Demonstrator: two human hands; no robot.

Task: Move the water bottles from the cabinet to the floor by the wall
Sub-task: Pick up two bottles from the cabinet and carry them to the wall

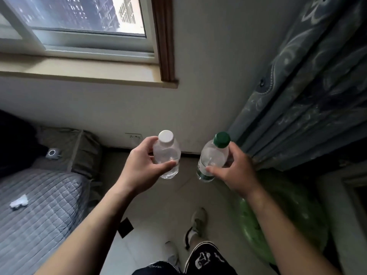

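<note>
holding both bottles upright above the floor (155,215) near the far wall (198,96), i grip the white-capped bottle (166,155) in my left hand (145,165) and the green-capped bottle (213,157) in my right hand (236,171).

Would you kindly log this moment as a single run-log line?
left hand: holds white-capped bottle | right hand: holds green-capped bottle | both bottles above floor near wall | not yet set down

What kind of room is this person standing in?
Most likely a bedroom. There is a bed with a grey quilted cover on the left, a window in the wall ahead, and a long patterned curtain hanging on the right.
</note>
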